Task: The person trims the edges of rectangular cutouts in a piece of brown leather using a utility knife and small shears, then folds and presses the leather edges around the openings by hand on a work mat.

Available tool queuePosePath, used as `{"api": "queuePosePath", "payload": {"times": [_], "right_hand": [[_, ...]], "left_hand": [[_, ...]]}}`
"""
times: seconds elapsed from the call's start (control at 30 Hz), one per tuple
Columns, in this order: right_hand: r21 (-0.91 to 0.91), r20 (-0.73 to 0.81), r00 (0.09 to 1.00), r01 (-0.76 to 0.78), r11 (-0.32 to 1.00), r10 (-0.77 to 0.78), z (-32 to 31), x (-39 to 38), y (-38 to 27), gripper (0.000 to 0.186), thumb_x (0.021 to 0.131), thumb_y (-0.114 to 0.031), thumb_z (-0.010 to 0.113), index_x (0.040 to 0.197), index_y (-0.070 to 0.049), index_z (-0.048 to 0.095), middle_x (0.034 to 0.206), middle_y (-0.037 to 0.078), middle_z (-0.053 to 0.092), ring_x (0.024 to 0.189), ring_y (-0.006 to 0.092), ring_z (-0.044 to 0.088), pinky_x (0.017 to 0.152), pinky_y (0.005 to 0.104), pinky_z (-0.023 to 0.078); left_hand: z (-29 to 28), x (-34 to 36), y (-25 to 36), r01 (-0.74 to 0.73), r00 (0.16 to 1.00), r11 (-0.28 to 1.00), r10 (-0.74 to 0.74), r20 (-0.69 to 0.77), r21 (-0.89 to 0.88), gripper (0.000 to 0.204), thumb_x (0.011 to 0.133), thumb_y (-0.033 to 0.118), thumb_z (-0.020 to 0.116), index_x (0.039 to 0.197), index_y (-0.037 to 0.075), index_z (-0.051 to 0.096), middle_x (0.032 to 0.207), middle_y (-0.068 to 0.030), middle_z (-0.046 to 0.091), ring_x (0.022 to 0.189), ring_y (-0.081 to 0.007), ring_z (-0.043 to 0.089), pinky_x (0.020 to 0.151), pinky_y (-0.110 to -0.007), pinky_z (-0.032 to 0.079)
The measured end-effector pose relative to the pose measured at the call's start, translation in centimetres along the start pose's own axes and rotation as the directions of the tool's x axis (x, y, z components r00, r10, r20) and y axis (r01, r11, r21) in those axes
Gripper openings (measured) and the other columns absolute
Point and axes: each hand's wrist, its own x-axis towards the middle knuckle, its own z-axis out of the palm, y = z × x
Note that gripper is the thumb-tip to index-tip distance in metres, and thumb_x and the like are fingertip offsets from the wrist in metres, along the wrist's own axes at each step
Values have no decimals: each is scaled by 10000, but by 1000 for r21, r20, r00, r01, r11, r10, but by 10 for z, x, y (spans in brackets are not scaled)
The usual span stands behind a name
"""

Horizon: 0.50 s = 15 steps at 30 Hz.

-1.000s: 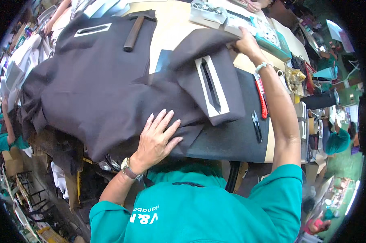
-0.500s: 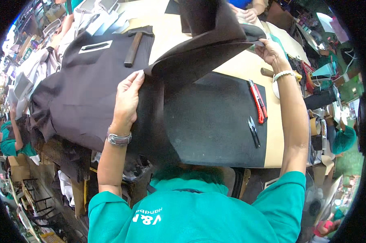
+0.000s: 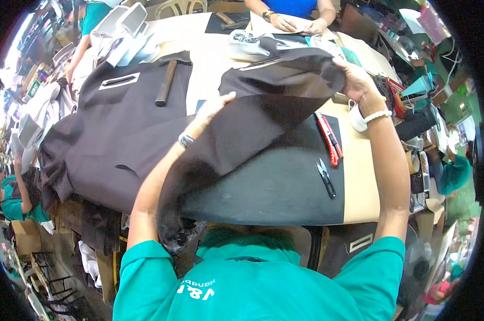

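Head view: the fingers of our right hand [image 3: 358,84] are closed on the edge of a dark brown fabric [image 3: 269,120], holding that end up. Our left hand [image 3: 210,111] is turned edge-on against the same piece, its fingers reaching up and to the right; we cannot tell whether they pinch it. The raised fabric spans the space between both sets of fingers and hangs in folds toward us, below the left ones. Just left of the left fingers spreads more dark cloth [image 3: 100,134], and we cannot make out whether the two are joined. A hammer [image 3: 167,85] lies on it, up and left of those fingers. Below the right fingers we have a red cutter [image 3: 329,139], and farther below, small snips [image 3: 325,179], both on a black mat [image 3: 263,192]. Beyond the fingers, across the pale worktop [image 3: 360,187], are a co-worker's hands [image 3: 298,24].
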Motion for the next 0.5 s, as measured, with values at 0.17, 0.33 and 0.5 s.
{"api": "queuePosePath", "payload": {"times": [0.17, 0.33, 0.5], "right_hand": [[138, -157, 982, 131, 982, -109, -30, 41, -38, 206, 911, -165, 476, 1053, -35, 548, 1054, 106, 616, 969, 261, 583, 905, 447, 460], [135, -169, 975, 169, 976, -145, -71, 100, -157, 273, 928, -176, 497, 1147, -18, 539, 1098, 118, 612, 1017, 206, 574, 934, 336, 423], [-98, -267, 765, 583, 806, -586, -22, 50, -159, 289, 919, -191, 522, 1142, -9, 549, 1085, 115, 616, 998, 194, 577, 917, 317, 423]], "left_hand": [[-76, 58, 41, 202, 977, 873, -211, 31, -443, 324, 803, 98, 661, 1094, 15, 545, 966, -60, 609, 757, -182, 602, 710, -329, 539], [-192, 141, 153, -463, 877, 884, 447, 174, 68, 269, 803, 136, 670, 1034, 10, 615, 979, -86, 661, 898, -170, 616, 845, -293, 461], [-183, 59, 218, -407, 677, 568, 714, -182, 715, 237, 807, 112, 657, 1024, 21, 628, 950, -75, 661, 869, -181, 611, 841, -302, 462]]}}
